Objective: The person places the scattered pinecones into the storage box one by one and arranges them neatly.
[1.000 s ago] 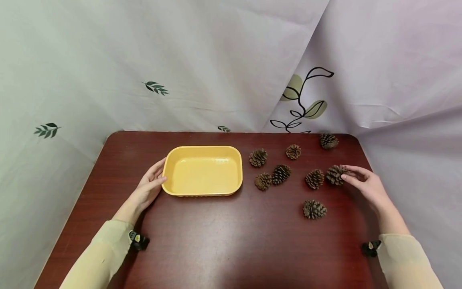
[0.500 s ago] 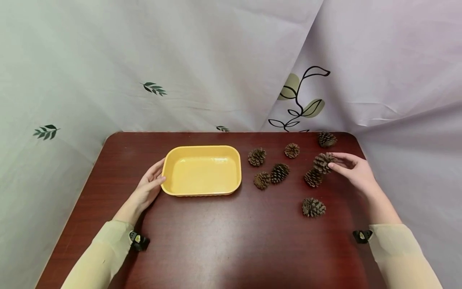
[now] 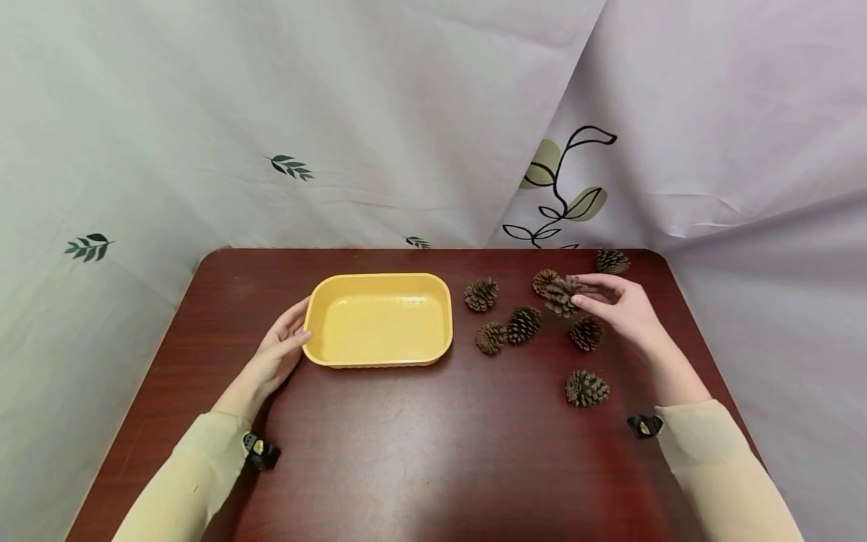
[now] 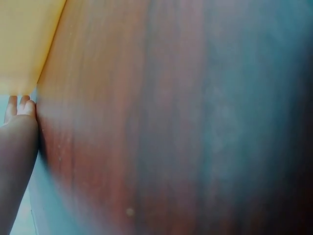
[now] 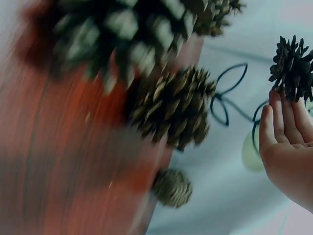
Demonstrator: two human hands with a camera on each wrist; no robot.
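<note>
My left hand (image 3: 276,350) holds the left end of a yellow rectangular tray (image 3: 379,361), thumb at the rim and fingers along the outer wall. In the left wrist view, the fingertips (image 4: 22,105) meet the tray's side (image 4: 29,44). On the right, my right hand (image 3: 623,305) pinches a brown pinecone (image 3: 564,296) between thumb and fingers. The right wrist view shows that pinecone (image 5: 293,68) raised above the table, at the fingertips. Below it in the head view lies another pinecone (image 3: 586,333), and a small one (image 3: 543,281) is partly overlapped by it.
Between tray and right hand lie more pinecones: one at the back (image 3: 482,294) and a touching pair (image 3: 524,325). Another pinecone (image 3: 587,388) lies nearer the front, and one (image 3: 612,261) sits by the far right corner. A pale curtain (image 3: 406,135) hangs behind the dark red table (image 3: 406,452).
My right hand has lifted a pinecone from the right side of the table and carried it leftward, past the other cones. The left hand and tray stay in place.
</note>
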